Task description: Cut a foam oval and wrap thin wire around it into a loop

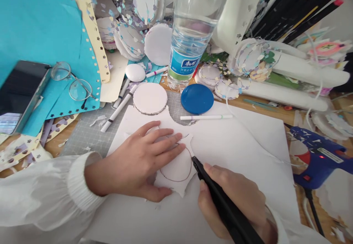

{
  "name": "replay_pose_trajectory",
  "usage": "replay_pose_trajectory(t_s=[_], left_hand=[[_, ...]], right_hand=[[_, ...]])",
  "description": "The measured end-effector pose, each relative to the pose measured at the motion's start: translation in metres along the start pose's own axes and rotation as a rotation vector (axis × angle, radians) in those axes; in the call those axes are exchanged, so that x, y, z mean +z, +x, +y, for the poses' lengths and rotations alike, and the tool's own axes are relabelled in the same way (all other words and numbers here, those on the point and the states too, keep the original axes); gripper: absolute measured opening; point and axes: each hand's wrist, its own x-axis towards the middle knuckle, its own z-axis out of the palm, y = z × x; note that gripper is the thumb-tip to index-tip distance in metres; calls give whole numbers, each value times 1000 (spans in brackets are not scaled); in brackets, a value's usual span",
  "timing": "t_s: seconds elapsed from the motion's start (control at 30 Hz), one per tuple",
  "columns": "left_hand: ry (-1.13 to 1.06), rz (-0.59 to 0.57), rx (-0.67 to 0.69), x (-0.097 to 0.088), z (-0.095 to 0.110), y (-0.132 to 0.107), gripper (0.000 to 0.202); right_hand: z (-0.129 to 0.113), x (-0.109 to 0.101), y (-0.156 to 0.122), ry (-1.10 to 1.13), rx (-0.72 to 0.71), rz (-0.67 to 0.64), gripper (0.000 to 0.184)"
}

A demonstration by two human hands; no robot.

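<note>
My left hand [140,159] lies flat, fingers spread, on a small jagged piece of white foam board [178,174]. A circle is drawn on that piece, partly hidden under my fingers. In my right hand [234,194] is a black utility knife [217,196], its tip touching the piece at the right side of the circle. The blade is too small to make out. Beneath lies a larger white board [242,144] with a curved cut-out at its top edge. Beyond my hands are a white disc [150,97], a blue round lid [197,99] and a white marker [206,117].
A water bottle [187,41] stands behind the lid. At the right sits a blue glue gun [317,159], with a white cord crossing the board. Glasses [79,89] and a phone [22,93] rest on blue paper at left. A grey cutting mat [82,131] shows beneath the board.
</note>
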Motion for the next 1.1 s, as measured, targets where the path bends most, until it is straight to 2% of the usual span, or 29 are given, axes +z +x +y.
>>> replay_pose_trajectory(t_s=[0.07,0.17,0.27,0.4,0.67,0.8,0.93,1.1], left_hand=[[1,4,-4,0,1,0,73],[12,15,-39,1,3,1,73],[30,15,-91,1,7,2,74],[48,-17,-142,2,12,3,75],[53,-13,-168,4,15,3,77],[52,-12,-169,4,16,3,77],[50,-11,-177,4,16,3,78],[33,-1,-164,4,17,2,80]], right_hand=[[1,2,-1,-58,-16,27,10],[4,5,-4,-37,50,59,10],[7,8,-5,9,115,18,11],[9,11,-3,36,83,9,11],[9,12,-7,56,-32,79,14],[7,11,-8,35,-35,44,14],[5,11,-9,39,-45,86,12],[2,7,-10,141,33,24,10]])
